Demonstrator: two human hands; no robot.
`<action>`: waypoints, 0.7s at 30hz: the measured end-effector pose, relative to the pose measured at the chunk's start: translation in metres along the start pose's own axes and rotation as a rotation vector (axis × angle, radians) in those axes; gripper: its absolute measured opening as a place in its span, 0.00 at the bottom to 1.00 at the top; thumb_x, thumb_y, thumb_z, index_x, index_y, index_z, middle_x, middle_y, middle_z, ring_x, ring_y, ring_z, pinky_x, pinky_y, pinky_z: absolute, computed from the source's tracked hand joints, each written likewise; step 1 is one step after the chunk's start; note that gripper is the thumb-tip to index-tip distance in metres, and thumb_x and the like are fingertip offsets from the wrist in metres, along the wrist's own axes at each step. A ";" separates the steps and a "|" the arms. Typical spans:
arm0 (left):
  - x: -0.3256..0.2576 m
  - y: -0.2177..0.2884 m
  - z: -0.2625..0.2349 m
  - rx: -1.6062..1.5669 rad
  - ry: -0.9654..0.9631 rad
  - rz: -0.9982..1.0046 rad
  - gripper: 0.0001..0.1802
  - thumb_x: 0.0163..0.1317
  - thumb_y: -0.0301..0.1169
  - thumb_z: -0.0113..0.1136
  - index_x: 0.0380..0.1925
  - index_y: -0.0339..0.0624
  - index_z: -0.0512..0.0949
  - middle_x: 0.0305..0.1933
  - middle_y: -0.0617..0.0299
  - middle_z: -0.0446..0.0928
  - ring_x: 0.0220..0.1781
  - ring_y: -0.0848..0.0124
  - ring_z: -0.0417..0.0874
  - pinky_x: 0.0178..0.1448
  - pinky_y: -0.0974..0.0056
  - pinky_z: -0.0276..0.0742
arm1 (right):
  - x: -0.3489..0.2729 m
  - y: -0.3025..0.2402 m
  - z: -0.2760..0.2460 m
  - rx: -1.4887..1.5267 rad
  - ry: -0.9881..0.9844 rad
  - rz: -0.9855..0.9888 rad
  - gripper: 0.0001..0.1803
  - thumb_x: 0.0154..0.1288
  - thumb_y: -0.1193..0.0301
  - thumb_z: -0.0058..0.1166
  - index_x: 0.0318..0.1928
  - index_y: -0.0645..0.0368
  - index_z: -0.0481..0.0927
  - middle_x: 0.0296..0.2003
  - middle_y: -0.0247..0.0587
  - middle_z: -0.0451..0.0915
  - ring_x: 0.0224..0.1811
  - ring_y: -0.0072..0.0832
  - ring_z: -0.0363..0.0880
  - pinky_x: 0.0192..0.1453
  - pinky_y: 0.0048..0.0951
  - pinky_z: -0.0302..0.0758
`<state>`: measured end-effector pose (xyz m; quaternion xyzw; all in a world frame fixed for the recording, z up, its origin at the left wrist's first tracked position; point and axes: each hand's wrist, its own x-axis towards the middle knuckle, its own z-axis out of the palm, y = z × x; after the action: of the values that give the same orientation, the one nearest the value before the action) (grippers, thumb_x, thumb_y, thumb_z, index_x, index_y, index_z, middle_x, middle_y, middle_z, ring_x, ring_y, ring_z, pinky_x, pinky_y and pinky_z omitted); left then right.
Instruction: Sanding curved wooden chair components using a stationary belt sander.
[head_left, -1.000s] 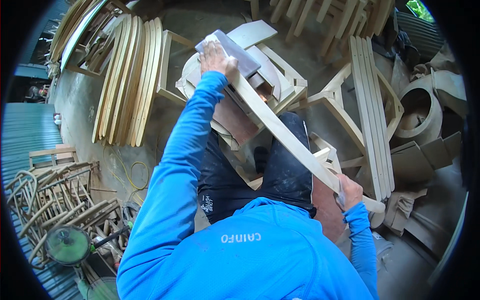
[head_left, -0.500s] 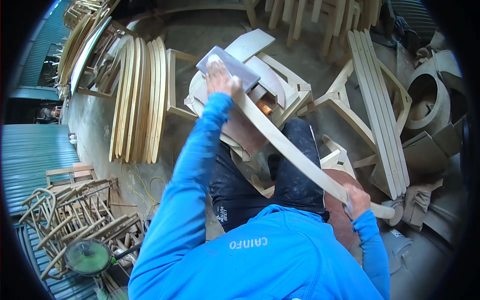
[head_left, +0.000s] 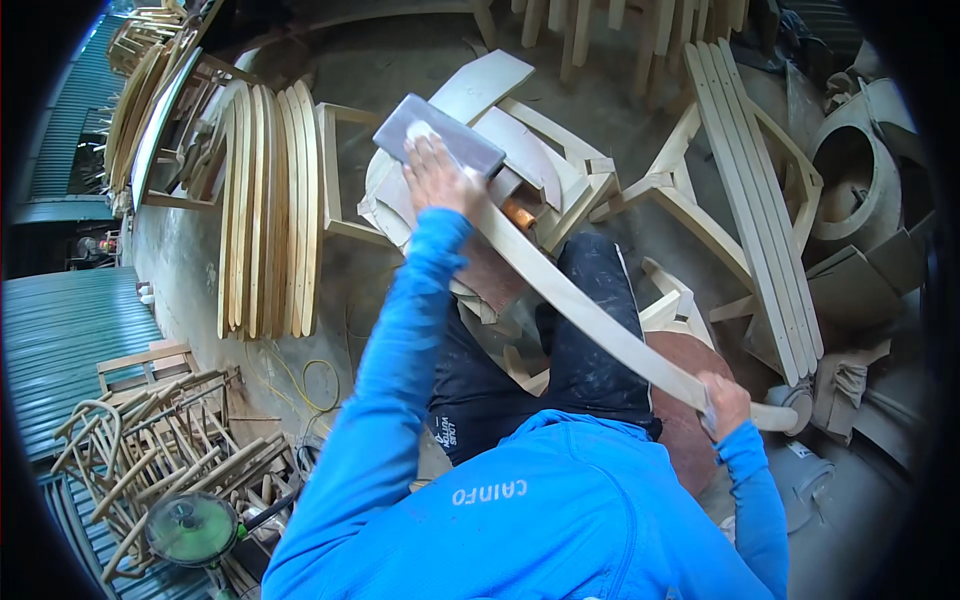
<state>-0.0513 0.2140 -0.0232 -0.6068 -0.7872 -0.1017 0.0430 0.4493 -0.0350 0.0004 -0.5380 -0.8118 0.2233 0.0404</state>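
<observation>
The left hand [head_left: 432, 175] presses a flat grey rectangular sanding block [head_left: 438, 137] onto the far end of a long, pale, curved wooden slat [head_left: 590, 312]. The right hand [head_left: 724, 402] is clenched around the slat's near end, beside a round reddish-brown seat [head_left: 680, 420]. The slat looks stiff and light, best held by its ends. Pale curved boards [head_left: 265, 205] lean left of the slat.

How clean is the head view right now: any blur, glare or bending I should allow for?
Head view: even daylight, no harsh glare; left hand on the grey sanding block and right hand gripping the curved wooden slat look sharp; fisheye bends the stacked slats near the rim; corners are black.
</observation>
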 end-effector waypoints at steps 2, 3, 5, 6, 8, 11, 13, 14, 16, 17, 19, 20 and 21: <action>-0.028 0.018 0.003 -0.009 0.018 0.001 0.50 0.59 0.45 0.55 0.77 0.30 0.53 0.83 0.39 0.50 0.86 0.45 0.44 0.84 0.39 0.42 | -0.022 0.014 -0.007 -0.029 -0.019 0.018 0.17 0.53 0.80 0.58 0.45 0.52 0.76 0.32 0.46 0.77 0.36 0.50 0.80 0.40 0.50 0.75; -0.028 0.030 -0.006 0.021 -0.065 -0.045 0.51 0.61 0.48 0.55 0.79 0.33 0.50 0.84 0.42 0.46 0.87 0.47 0.41 0.85 0.40 0.39 | -0.025 0.017 -0.011 -0.051 -0.033 0.040 0.18 0.52 0.80 0.58 0.45 0.52 0.76 0.32 0.46 0.77 0.36 0.50 0.80 0.40 0.49 0.75; -0.009 0.018 -0.002 0.015 -0.046 -0.039 0.51 0.61 0.48 0.55 0.79 0.33 0.49 0.84 0.42 0.46 0.87 0.47 0.41 0.85 0.40 0.39 | -0.004 0.010 -0.022 -0.083 -0.055 0.043 0.18 0.52 0.80 0.58 0.45 0.53 0.76 0.33 0.46 0.77 0.37 0.50 0.80 0.40 0.49 0.75; 0.002 0.010 0.001 0.009 -0.020 -0.023 0.51 0.61 0.48 0.54 0.79 0.33 0.49 0.84 0.41 0.46 0.87 0.47 0.42 0.85 0.41 0.38 | 0.009 0.003 -0.027 -0.114 -0.067 0.053 0.18 0.52 0.80 0.59 0.46 0.53 0.76 0.33 0.46 0.77 0.37 0.50 0.80 0.40 0.49 0.74; 0.036 -0.012 0.005 -0.031 -0.019 -0.049 0.50 0.62 0.48 0.53 0.79 0.33 0.50 0.84 0.41 0.47 0.86 0.47 0.42 0.85 0.42 0.39 | 0.047 -0.012 -0.031 -0.111 -0.075 0.061 0.19 0.52 0.80 0.59 0.46 0.53 0.76 0.33 0.46 0.77 0.38 0.51 0.80 0.42 0.49 0.75; 0.097 -0.050 0.017 -0.046 0.047 -0.028 0.48 0.62 0.47 0.53 0.78 0.34 0.52 0.84 0.43 0.48 0.87 0.49 0.43 0.85 0.42 0.40 | 0.099 -0.025 -0.017 -0.116 -0.023 0.042 0.19 0.53 0.79 0.59 0.47 0.53 0.76 0.34 0.48 0.77 0.39 0.52 0.81 0.42 0.51 0.76; 0.140 -0.073 0.020 -0.056 0.027 -0.048 0.46 0.65 0.48 0.50 0.79 0.37 0.53 0.85 0.46 0.47 0.87 0.51 0.42 0.85 0.43 0.39 | 0.135 -0.039 -0.010 -0.143 0.022 0.026 0.19 0.55 0.78 0.59 0.48 0.52 0.76 0.33 0.47 0.78 0.39 0.51 0.83 0.42 0.51 0.78; 0.162 -0.088 0.021 -0.037 0.013 -0.068 0.45 0.66 0.49 0.48 0.80 0.38 0.52 0.86 0.48 0.46 0.87 0.53 0.42 0.86 0.43 0.39 | 0.157 -0.054 -0.011 -0.165 0.038 0.014 0.19 0.55 0.78 0.59 0.49 0.52 0.75 0.33 0.46 0.78 0.39 0.50 0.83 0.42 0.50 0.79; 0.206 -0.124 0.023 -0.002 0.014 -0.088 0.44 0.69 0.50 0.44 0.80 0.40 0.51 0.86 0.51 0.44 0.88 0.54 0.40 0.86 0.45 0.37 | 0.198 -0.081 -0.014 -0.203 0.095 -0.005 0.17 0.58 0.78 0.57 0.48 0.50 0.75 0.32 0.44 0.79 0.37 0.48 0.84 0.39 0.49 0.80; 0.224 -0.135 0.021 0.002 -0.009 -0.125 0.44 0.69 0.50 0.44 0.81 0.41 0.50 0.87 0.51 0.43 0.88 0.55 0.40 0.86 0.46 0.37 | 0.216 -0.088 -0.012 -0.188 0.127 -0.018 0.18 0.57 0.79 0.57 0.47 0.49 0.74 0.32 0.44 0.79 0.37 0.48 0.84 0.39 0.50 0.80; 0.237 -0.136 0.015 -0.034 -0.046 -0.196 0.44 0.68 0.48 0.44 0.81 0.44 0.50 0.87 0.51 0.42 0.88 0.55 0.40 0.87 0.47 0.35 | 0.226 -0.097 -0.005 -0.184 0.165 -0.028 0.19 0.56 0.80 0.58 0.47 0.49 0.73 0.32 0.44 0.79 0.36 0.49 0.84 0.38 0.50 0.79; 0.231 -0.129 0.015 -0.045 -0.039 -0.193 0.44 0.68 0.48 0.44 0.81 0.44 0.50 0.87 0.51 0.42 0.88 0.55 0.40 0.87 0.47 0.35 | 0.225 -0.099 -0.003 -0.200 0.156 -0.010 0.19 0.56 0.80 0.58 0.47 0.49 0.73 0.32 0.44 0.79 0.37 0.49 0.84 0.38 0.50 0.79; 0.221 -0.122 0.017 -0.061 -0.055 -0.209 0.44 0.67 0.47 0.44 0.81 0.44 0.50 0.87 0.51 0.42 0.88 0.55 0.40 0.86 0.47 0.35 | 0.220 -0.097 -0.001 -0.215 0.146 0.009 0.19 0.56 0.80 0.58 0.47 0.49 0.73 0.32 0.45 0.79 0.37 0.49 0.85 0.39 0.50 0.80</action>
<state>-0.2252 0.3973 -0.0106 -0.5250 -0.8436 -0.1126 -0.0079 0.2744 0.1307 0.0026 -0.5577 -0.8235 0.0956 0.0406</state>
